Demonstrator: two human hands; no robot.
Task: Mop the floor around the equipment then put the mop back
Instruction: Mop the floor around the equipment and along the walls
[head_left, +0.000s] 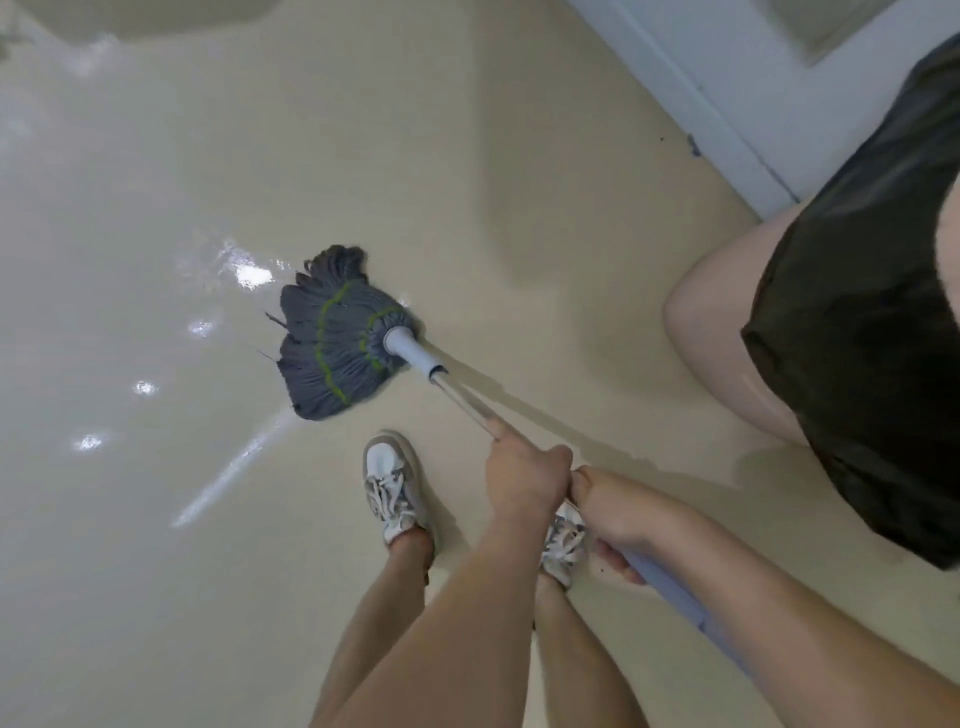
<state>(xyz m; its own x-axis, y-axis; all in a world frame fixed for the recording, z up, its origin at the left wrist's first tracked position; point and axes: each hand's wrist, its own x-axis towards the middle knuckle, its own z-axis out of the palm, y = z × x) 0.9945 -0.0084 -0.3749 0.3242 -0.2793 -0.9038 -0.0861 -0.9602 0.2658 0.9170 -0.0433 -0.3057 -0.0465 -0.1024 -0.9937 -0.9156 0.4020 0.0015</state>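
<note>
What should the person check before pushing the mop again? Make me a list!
1. Both hands on the handle: ok. The left hand grips further down the mop handle, and the right hand grips higher up.
2. Mop head flat on the floor: ok. The mop head is spread out on the beige floor.
3. Feet out of the mop's way: ok. The left shoe is close, but behind the mop head.
4. Slippery spots: not ok. Shiny wet patches lie left of the mop.
5. Space on the right: cannot tell. A dark cloth-covered thing is close by.
</note>
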